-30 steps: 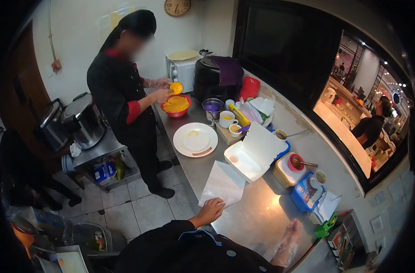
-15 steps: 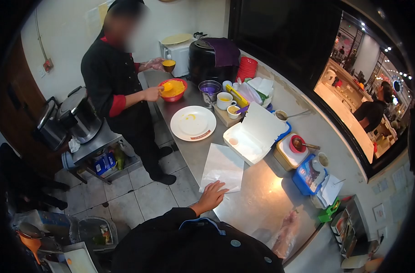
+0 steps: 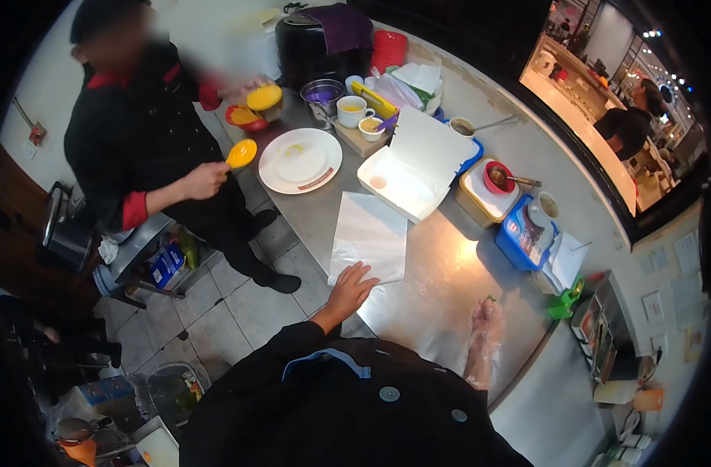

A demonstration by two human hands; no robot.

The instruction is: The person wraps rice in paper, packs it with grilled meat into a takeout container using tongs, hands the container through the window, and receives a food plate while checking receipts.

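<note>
My left hand (image 3: 351,291) is bare and lies with its fingers spread on the near edge of a white paper sheet (image 3: 369,237) on the steel counter (image 3: 441,300). My right hand (image 3: 485,323), in a clear plastic glove, is over the counter at the right. Its fingers are bent together, with a tiny green bit at their tips; what they hold is too small to name. Beyond the paper stands an open white takeout box (image 3: 414,171) with a small round pinkish thing inside. A white plate (image 3: 300,160) with yellow smears sits left of the box.
A co-worker (image 3: 145,117) at the left holds a yellow spoon (image 3: 242,153) and a yellow-filled cup (image 3: 263,97) near a red bowl (image 3: 245,118). Cups, a blue tub (image 3: 524,233) and a red bowl with a ladle (image 3: 499,177) line the counter's back.
The view has swung, shifting the counter up and left. The co-worker's spoon has left the red bowl and is now over the counter's edge. My right hand's fingers point up more.
</note>
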